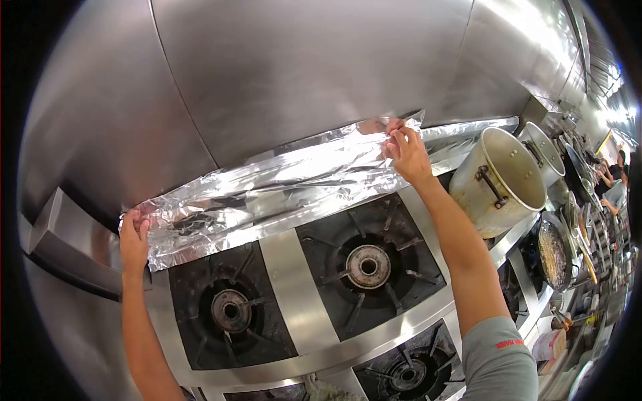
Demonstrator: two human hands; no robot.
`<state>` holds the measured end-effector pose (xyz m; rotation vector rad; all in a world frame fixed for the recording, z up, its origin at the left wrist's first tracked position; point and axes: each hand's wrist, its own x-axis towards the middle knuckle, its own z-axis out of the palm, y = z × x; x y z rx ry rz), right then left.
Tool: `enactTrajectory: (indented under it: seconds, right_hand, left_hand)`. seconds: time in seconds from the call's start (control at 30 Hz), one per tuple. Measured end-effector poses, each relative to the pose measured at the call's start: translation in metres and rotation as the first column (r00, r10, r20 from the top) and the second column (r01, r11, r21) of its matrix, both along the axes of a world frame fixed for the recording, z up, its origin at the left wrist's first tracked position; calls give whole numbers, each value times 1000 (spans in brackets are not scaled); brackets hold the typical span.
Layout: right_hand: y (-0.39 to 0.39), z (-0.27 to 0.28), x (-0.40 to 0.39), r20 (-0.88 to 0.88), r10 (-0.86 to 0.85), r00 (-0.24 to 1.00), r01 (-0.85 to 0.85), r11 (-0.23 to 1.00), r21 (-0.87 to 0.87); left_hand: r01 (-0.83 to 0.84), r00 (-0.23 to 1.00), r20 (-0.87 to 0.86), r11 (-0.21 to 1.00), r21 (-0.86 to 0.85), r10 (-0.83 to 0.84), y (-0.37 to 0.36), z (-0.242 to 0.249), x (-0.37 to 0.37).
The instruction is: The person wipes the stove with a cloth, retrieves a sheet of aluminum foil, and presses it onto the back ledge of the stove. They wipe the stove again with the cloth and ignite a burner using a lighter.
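Observation:
A long, crinkled sheet of aluminium foil point(267, 194) lies along the back of the stove, against the steel wall. My left hand point(134, 234) holds its left end, the thumb and fingers closed on the edge. Near the foil's upper right corner, my right hand point(405, 151) pinches the edge between thumb and fingers. Another strip of foil point(461, 131) continues to the right behind the pots. Below the sheet are a left burner point(231, 311) and a larger-looking right burner point(368, 266), both without pots.
A large dented pot point(491, 184) stands right of my right forearm, with a second pot point(545, 154) behind it. Farther right sits a pan of brown liquid point(552, 254). A steel box-like ledge point(73, 234) is at the left. A person point(614, 177) is at the far right.

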<state>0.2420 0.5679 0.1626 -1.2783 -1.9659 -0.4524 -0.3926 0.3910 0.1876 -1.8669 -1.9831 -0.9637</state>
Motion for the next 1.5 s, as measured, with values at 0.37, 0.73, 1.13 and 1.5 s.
enactTrajectory:
  seconds: [0.37, 0.73, 1.13, 1.5]
  right_hand:
    - [3, 11, 10, 97, -57, 994, 60, 998, -18]
    - [6, 14, 9, 175, -201, 964, 224, 967, -120]
    - [-68, 8, -11, 23, 41, 999, -41, 999, 1]
    - [-61, -62, -10, 41, 143, 989, -115, 910, -398]
  left_hand:
    - [29, 997, 68, 995, -100, -23, -1, 13, -2]
    - [-5, 997, -72, 996, -86, -1, -3, 11, -15]
    - [105, 929, -362, 993, 51, -79, -29, 27, 29]
    - [588, 805, 83, 772, -241, -587, -14, -40, 167]
